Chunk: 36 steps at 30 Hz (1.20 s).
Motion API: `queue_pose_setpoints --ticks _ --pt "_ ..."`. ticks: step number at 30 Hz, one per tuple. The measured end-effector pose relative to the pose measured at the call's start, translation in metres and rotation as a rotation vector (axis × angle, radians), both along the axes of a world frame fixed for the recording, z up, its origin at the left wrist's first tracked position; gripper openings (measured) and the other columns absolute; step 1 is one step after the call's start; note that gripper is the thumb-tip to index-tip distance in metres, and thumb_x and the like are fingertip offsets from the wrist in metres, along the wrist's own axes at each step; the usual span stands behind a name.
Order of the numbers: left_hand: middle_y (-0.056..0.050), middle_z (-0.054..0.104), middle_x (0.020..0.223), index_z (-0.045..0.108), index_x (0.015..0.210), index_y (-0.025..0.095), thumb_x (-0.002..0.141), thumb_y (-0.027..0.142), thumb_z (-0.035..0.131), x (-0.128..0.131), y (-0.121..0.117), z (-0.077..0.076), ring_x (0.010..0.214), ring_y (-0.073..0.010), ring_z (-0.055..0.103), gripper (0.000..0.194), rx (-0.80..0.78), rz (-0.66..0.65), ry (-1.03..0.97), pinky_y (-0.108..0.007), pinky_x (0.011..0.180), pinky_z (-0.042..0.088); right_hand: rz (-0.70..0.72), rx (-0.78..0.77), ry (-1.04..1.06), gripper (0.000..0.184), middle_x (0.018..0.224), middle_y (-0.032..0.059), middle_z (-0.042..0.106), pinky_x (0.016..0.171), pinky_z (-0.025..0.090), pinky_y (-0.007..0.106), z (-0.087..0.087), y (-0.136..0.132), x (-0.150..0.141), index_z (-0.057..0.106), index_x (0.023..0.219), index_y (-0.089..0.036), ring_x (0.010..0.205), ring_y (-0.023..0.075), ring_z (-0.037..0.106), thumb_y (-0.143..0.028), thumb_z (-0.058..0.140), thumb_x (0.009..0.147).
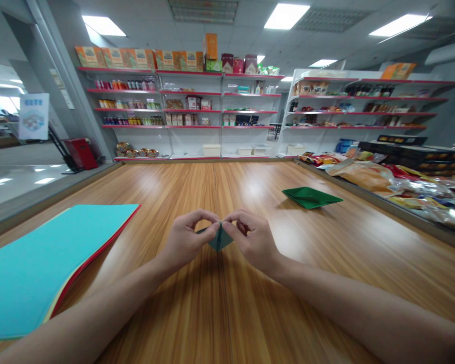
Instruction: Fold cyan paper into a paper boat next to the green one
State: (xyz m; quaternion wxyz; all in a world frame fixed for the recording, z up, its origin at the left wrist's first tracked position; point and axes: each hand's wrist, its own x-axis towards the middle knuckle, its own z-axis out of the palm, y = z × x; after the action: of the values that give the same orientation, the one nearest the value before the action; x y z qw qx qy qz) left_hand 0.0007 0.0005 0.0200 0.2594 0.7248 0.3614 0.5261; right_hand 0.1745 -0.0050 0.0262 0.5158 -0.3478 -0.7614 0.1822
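Note:
Between my two hands is a small piece of folded blue-green paper (220,240), held up just above the wooden table with its point facing down toward me. My left hand (187,235) pinches its upper left edge between thumb and index finger. On the other side, my right hand (252,237) pinches the upper right edge the same way, and the two thumbs nearly meet at the centre crease. Fingers cover much of the paper's top and sides. Farther off to the right lies a folded dark green paper piece (311,197), touched by neither hand.
A stack of coloured paper sheets (56,263), turquoise on top with red and yellow beneath, lies at the left. Packaged snacks (379,182) and black boxes (413,154) sit beyond the right rim of the wooden table (208,323). Stocked shelves (193,108) stand behind.

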Motion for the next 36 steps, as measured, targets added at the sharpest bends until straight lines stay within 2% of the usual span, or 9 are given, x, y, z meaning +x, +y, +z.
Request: queue_pose_setpoints --ticks 4,15,22,27,32,36 --pt "-0.005 0.068 0.083 0.065 0.082 0.017 0.08 0.023 0.062 0.0 0.0 -0.001 0.079 -0.0173 0.063 0.008 0.002 0.002 -0.018 -0.029 0.074 0.05 0.006 0.008 -0.004 0.014 0.068 0.0003 0.055 0.052 0.034 0.025 0.001 0.001 0.0 0.063 0.079 -0.018 0.058 0.0108 0.046 -0.025 0.054 0.086" --pt "-0.003 0.068 0.079 0.065 0.08 0.015 0.08 0.022 0.062 0.002 -0.001 0.0 0.075 -0.0147 0.063 0.008 -0.037 -0.019 -0.091 -0.027 0.071 0.052 -0.052 -0.025 -0.009 0.014 0.063 -0.0013 0.05 0.049 0.031 0.025 0.0 0.002 0.0 0.062 0.077 -0.017 0.053 0.0099 0.039 -0.026 0.055 0.085" --pt "-0.003 0.068 0.08 0.065 0.079 0.016 0.081 0.022 0.062 0.002 -0.001 -0.003 0.076 -0.0147 0.064 0.006 0.021 0.03 -0.111 -0.027 0.072 0.052 -0.063 -0.005 0.004 0.014 0.064 -0.0009 0.051 0.051 0.034 0.025 -0.003 0.008 0.003 0.061 0.079 -0.018 0.054 0.0104 0.041 -0.027 0.054 0.086" --pt "-0.004 0.069 0.081 0.064 0.078 0.016 0.081 0.024 0.061 0.003 -0.001 -0.003 0.076 -0.0149 0.064 0.008 -0.032 0.023 -0.165 -0.027 0.072 0.054 -0.079 0.009 0.007 0.015 0.064 0.0 0.052 0.051 0.035 0.025 -0.005 0.01 0.004 0.062 0.079 -0.018 0.055 0.0106 0.042 -0.027 0.053 0.086" --pt "-0.003 0.068 0.076 0.065 0.078 0.016 0.079 0.026 0.063 0.001 0.0 -0.006 0.07 -0.0134 0.064 0.01 -0.085 0.052 -0.121 -0.023 0.065 0.053 -0.072 -0.009 0.008 0.017 0.062 -0.0008 0.051 0.051 0.036 0.024 -0.009 0.01 0.004 0.062 0.076 -0.017 0.055 0.0107 0.044 -0.027 0.054 0.087" --pt "-0.003 0.067 0.079 0.064 0.082 0.016 0.081 0.028 0.061 0.0 0.002 -0.01 0.07 -0.0128 0.063 0.013 -0.129 0.006 -0.1 -0.022 0.062 0.052 -0.048 -0.042 0.015 0.017 0.068 0.001 0.056 0.054 0.039 0.024 -0.011 0.01 0.004 0.06 0.077 -0.017 0.06 0.0117 0.05 -0.028 0.052 0.088"
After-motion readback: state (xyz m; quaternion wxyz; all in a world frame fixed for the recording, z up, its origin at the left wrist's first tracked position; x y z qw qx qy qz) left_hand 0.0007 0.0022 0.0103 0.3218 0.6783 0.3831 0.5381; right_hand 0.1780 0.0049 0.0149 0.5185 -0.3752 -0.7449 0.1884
